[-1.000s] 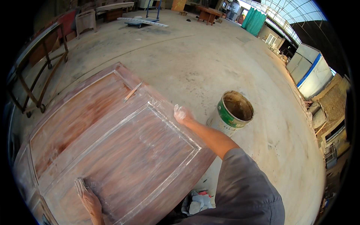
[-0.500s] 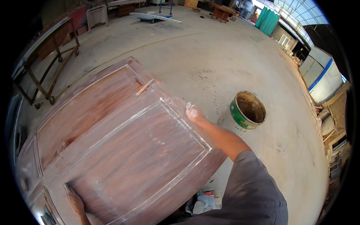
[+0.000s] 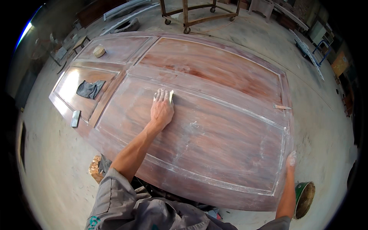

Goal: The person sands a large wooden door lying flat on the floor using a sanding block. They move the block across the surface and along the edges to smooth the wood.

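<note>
A large reddish-brown wooden door [image 3: 214, 142] with framed panels lies flat before me, dusted with white along its mouldings. My left hand [image 3: 162, 109] presses down on the big panel near its far moulding, fingers together. A pale, thin flat piece [image 3: 171, 96] sticks out between thumb and fingers; its kind cannot be made out. At the door's right edge, my right hand [image 3: 291, 159] is closed over the rim, its fingers coated in white powder. Beyond it, on the far right corner, rests a scraper or knife with a wooden handle [image 3: 282, 107].
On the door's left part lie a dark grey cloth [image 3: 90, 89], a small grey block [image 3: 75, 119] and a round tan roll [image 3: 99, 51]. A green bucket [image 3: 304, 199] stands right of the door. A wheeled metal frame [image 3: 199, 17] and a blue trolley [image 3: 324, 50] stand beyond.
The view has swung left, bringing the door's left part into sight. My left hand has slid along the panel, away from the left divider. My right hand stays at the right edge.
</note>
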Motion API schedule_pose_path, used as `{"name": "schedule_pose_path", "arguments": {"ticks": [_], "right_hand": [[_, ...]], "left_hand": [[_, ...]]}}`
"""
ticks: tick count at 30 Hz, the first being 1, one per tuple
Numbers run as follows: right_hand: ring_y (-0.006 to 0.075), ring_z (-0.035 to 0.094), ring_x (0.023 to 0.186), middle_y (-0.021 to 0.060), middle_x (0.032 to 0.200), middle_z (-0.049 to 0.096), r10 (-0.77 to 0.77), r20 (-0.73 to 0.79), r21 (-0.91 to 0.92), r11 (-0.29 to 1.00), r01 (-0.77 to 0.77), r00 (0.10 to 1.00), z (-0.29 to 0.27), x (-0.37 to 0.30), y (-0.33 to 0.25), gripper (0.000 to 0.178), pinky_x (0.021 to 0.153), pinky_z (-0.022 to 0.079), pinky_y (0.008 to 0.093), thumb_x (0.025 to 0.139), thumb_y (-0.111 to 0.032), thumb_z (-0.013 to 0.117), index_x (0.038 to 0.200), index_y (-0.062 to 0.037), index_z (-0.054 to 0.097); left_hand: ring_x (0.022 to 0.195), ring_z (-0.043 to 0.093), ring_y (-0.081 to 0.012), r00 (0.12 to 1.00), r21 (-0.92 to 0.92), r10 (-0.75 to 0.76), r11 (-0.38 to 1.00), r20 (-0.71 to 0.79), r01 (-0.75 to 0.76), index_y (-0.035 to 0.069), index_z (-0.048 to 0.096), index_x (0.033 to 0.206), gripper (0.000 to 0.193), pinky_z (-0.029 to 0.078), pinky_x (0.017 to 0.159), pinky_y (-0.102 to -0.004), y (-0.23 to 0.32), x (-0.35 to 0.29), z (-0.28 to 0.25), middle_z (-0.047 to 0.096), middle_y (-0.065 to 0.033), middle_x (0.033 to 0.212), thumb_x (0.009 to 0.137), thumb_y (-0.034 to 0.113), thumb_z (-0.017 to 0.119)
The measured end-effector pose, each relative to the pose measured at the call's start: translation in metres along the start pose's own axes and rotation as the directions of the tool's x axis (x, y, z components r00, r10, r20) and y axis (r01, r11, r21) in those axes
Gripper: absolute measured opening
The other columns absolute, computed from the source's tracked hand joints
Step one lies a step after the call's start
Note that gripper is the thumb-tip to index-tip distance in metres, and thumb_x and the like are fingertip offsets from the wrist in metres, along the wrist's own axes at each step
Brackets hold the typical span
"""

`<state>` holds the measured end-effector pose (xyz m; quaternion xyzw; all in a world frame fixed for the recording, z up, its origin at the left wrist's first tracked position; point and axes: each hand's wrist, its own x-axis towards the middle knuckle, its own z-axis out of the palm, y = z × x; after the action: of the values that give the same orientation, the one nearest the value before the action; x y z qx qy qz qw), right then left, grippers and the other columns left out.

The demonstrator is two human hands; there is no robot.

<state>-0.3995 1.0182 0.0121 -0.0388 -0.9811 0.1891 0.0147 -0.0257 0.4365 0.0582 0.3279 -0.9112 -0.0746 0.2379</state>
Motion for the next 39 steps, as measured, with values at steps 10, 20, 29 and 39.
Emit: {"name": "schedule_pose_path", "arguments": {"ticks": [10, 20, 29, 39], "right_hand": [[0.0534, 0.058, 0.115, 0.0382, 0.115, 0.063, -0.016, 0.006, -0.092, 0.996, 0.017, 1.0, -0.003, 0.0, -0.003, 0.078, 0.099, 0.045, 0.0556, 0.106, -0.052, 0.024, 0.113, 0.012, 0.067], [0.0542, 0.059, 0.111, 0.0395, 0.111, 0.064, -0.055, -0.035, -0.075, 0.996, 0.052, 0.998, -0.003, 0.002, 0.007, 0.079, 0.097, 0.046, 0.0557, 0.106, -0.051, 0.023, 0.111, 0.0154, 0.066], [0.0531, 0.059, 0.114, 0.0381, 0.114, 0.064, -0.061, -0.065, -0.069, 0.996, 0.056, 0.996, 0.001, 0.004, -0.002, 0.08, 0.1, 0.045, 0.0544, 0.106, -0.052, 0.022, 0.112, 0.0153, 0.066], [0.052, 0.06, 0.112, 0.034, 0.115, 0.065, -0.088, -0.025, -0.18, 0.98, 0.082, 0.996, 0.001, 0.004, -0.004, 0.07, 0.099, 0.046, 0.0557, 0.105, -0.048, 0.027, 0.116, 0.0091, 0.066]], "left_hand": [[0.144, 0.038, -0.0423, 0.991, 0.009, -0.135, 0.991, 0.02, 0.135, -0.005, 0.05, 0.142, 0.049, 0.028, 0.122, -0.0477, -0.052, 0.027, -0.013, 0.047, -0.0293, 0.149, 0.099, 0.018, 0.047], [0.146, 0.038, -0.0382, 0.997, -0.099, 0.048, 0.994, 0.066, -0.041, -0.002, 0.051, 0.143, 0.053, 0.027, 0.123, -0.0458, 0.011, 0.017, 0.018, 0.048, -0.0253, 0.15, 0.095, 0.019, 0.055], [0.144, 0.038, -0.0404, 0.946, -0.182, 0.31, 0.94, 0.097, -0.29, -0.005, 0.051, 0.141, 0.051, 0.029, 0.122, -0.0476, 0.103, -0.007, 0.056, 0.047, -0.0264, 0.149, 0.095, 0.015, 0.055], [0.144, 0.04, -0.0408, 0.972, -0.123, 0.225, 0.969, 0.064, -0.216, -0.011, 0.05, 0.139, 0.051, 0.026, 0.123, -0.0469, 0.005, 0.06, 0.047, 0.048, -0.0295, 0.148, 0.098, 0.019, 0.05]]}}
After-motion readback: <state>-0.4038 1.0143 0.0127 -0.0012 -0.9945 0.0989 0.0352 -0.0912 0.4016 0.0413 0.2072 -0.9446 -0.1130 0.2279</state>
